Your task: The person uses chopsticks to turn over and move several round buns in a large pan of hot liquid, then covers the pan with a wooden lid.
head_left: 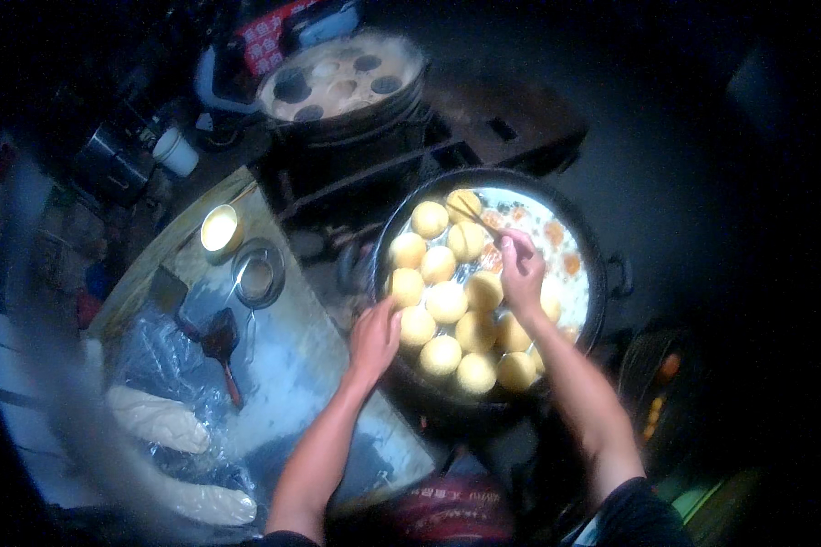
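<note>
A large dark wok point(597, 273) holds bubbling, foamy liquid. Several round golden balls point(446, 302) crowd its left and near sides. Several smaller orange-brown pieces point(555, 234) float in the foam on the right. Over the middle of the wok, my right hand point(523, 271) is closed around a pair of chopsticks point(474, 216), whose tips reach the balls at the far side. At the wok's left edge is my left hand point(375, 338), its fingers curled in beside the nearest balls. Whether they grip the rim or something else is hidden.
Left of the wok stands a worktable point(292, 365) with a light-coloured bowl point(221, 230), a round metal strainer point(258, 273), a dark scoop point(221, 337) and crumpled clear plastic point(160, 351). A round stove with holes point(342, 80) stands beyond. A white cup point(175, 151) is at far left.
</note>
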